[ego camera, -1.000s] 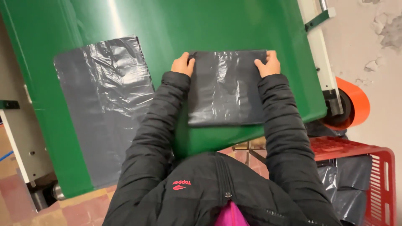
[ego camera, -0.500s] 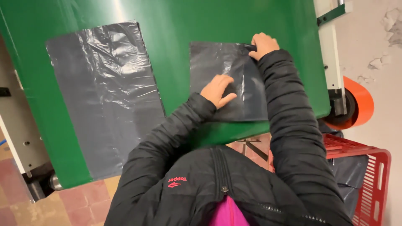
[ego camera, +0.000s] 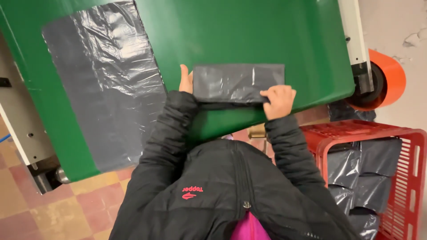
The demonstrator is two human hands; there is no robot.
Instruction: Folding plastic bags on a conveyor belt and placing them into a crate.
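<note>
The folded grey plastic bag [ego camera: 238, 83] lies on the green table [ego camera: 249, 35], near the edge closest to me. It forms a flat, wide rectangle of dark grey film, creased and faintly glossy, with its long sides parallel to the table edge.

My left hand [ego camera: 186, 80] stands on edge against the bag's left end, fingers straight and together, palm pressed to the fold; it is flat, not gripping. My right hand [ego camera: 279, 100] sits at the bag's lower right corner, fingers curled over the near edge and pinching the film. Both sleeves of my black padded jacket [ego camera: 213, 186] reach forward from below.

A second grey bag [ego camera: 106, 84] lies spread flat and unfolded on the left part of the table, well apart from the folded one. A red plastic crate [ego camera: 411, 178] at my right holds stacked folded grey bags. An orange roller [ego camera: 391, 78] sits beyond the table's right end.
</note>
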